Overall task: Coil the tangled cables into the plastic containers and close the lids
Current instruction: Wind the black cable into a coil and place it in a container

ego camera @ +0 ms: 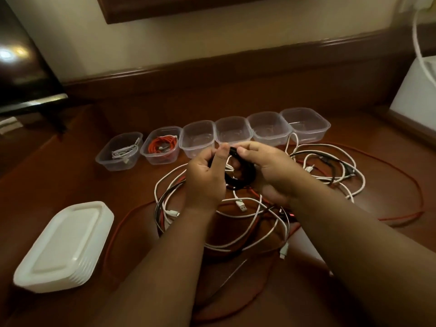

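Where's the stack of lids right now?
In the head view the stack of lids sits on the table at lower left, beside the left forearm, nearer the person than the container with the white cable.

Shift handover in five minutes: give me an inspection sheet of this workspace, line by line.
Surface: brown wooden tabletop, dimly lit.
Job's things: six clear containers in a row, all without lids; first container holds a white cable, second container a red one, the other four look empty; stack of white lids at front left.
Clutter: nothing seen.
Hands: left hand and right hand both grip a black cable coil.
Cables: tangled pile of white, black and red cables under the hands.
Surroundings: dark screen at left, white box at right.
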`<state>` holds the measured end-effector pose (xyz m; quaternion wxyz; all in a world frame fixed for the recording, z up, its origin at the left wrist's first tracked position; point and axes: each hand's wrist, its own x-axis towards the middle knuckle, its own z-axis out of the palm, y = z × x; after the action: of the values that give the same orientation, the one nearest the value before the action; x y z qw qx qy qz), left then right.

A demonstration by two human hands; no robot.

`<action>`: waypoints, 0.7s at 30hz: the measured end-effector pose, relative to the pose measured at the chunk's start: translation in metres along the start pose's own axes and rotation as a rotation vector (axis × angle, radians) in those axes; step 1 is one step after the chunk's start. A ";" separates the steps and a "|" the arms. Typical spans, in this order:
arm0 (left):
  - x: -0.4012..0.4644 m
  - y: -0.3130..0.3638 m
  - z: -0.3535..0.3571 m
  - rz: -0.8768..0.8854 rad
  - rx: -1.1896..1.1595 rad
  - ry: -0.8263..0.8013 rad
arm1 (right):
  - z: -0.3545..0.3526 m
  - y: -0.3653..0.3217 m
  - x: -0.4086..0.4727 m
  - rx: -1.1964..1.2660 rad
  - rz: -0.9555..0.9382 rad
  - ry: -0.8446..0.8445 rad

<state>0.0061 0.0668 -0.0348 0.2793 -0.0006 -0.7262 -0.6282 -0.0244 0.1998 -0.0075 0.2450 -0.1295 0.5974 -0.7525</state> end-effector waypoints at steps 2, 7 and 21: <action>0.000 -0.005 0.003 0.008 -0.005 0.033 | -0.005 0.010 0.006 0.187 0.049 -0.103; 0.004 -0.015 0.003 0.045 -0.012 0.034 | -0.012 0.023 0.019 0.476 0.068 -0.135; -0.003 -0.015 -0.001 0.073 0.110 -0.223 | -0.019 0.017 0.005 0.248 -0.036 -0.034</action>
<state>0.0035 0.0632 -0.0494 0.2190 -0.0814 -0.7856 -0.5728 -0.0346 0.2104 -0.0297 0.2554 -0.1216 0.4931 -0.8227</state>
